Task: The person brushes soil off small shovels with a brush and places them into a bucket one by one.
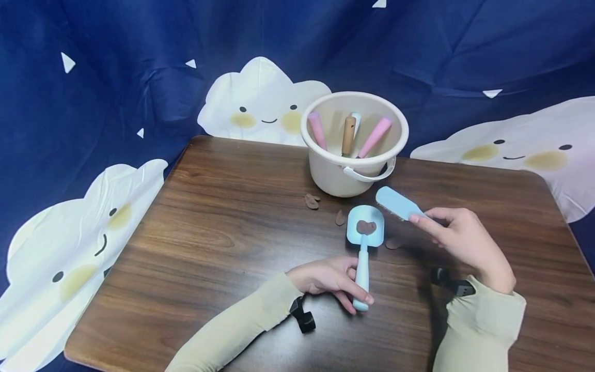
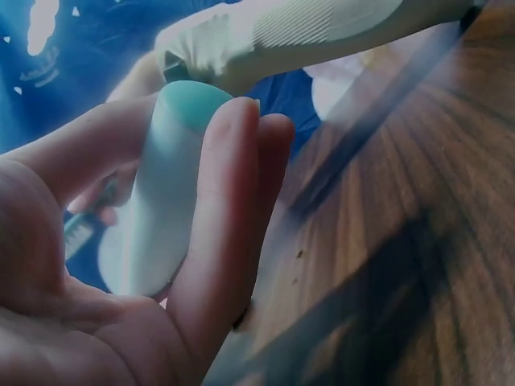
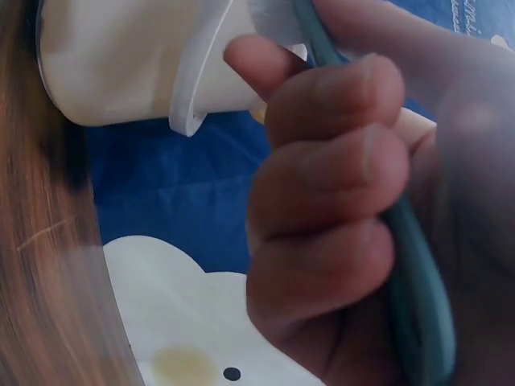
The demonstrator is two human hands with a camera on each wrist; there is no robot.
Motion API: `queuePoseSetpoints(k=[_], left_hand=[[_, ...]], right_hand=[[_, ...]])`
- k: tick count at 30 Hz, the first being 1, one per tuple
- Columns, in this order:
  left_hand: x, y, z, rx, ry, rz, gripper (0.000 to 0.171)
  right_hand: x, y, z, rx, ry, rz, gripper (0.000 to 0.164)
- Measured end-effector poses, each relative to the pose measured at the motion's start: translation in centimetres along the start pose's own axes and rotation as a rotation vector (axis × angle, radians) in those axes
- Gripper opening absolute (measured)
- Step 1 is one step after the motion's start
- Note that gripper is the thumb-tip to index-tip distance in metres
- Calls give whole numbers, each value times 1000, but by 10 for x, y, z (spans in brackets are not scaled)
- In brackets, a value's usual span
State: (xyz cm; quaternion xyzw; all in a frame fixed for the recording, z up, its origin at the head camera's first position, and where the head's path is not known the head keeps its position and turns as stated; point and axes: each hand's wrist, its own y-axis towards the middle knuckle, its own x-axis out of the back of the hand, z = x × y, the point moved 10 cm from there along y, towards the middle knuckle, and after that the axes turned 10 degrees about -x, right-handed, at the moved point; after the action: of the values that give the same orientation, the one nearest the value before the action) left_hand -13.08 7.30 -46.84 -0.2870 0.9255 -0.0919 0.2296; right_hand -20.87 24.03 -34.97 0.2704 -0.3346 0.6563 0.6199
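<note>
My left hand [image 1: 332, 281] grips the pale handle of a light blue toy shovel [image 1: 364, 268] between thumb and fingers. In the left wrist view the handle's rounded end [image 2: 193, 104] shows between the fingertips. Several brown pieces [image 1: 366, 227] lie in the shovel's scoop, which is low over or on the table; I cannot tell which. My right hand [image 1: 465, 243] holds a light blue brush [image 1: 397, 202], bristles downward, above and to the right of the scoop. In the right wrist view, curled fingers [image 3: 330, 185] wrap its blue handle [image 3: 418, 289].
A cream bucket [image 1: 341, 170] stands at the table's back, with pink, wooden and pale blue handles [image 1: 348, 135] inside. Loose brown pieces [image 1: 312, 201] lie in front of it, and another brown piece [image 1: 392, 243] is right of the scoop. A blue curtain [image 1: 139, 31] hangs behind the wooden table [image 1: 209, 217].
</note>
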Motion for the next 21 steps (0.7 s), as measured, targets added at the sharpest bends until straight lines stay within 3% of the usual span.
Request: queuePoseSetpoints(k=[4, 9, 15, 21], left_hand=[[6, -3, -10, -66, 22, -30, 32], [12, -6, -17, -98, 37, -51, 33], [21, -10, -24, -108, 92, -91, 37], [25, -12, -29, -93, 158, -106, 39]], right_hand=[[-11, 4, 4, 1, -13, 62, 33], [-27, 8, 11, 18, -19, 135, 31], [-50, 10, 19, 25, -3, 238, 31], [-61, 13, 25, 22, -7, 283, 31]])
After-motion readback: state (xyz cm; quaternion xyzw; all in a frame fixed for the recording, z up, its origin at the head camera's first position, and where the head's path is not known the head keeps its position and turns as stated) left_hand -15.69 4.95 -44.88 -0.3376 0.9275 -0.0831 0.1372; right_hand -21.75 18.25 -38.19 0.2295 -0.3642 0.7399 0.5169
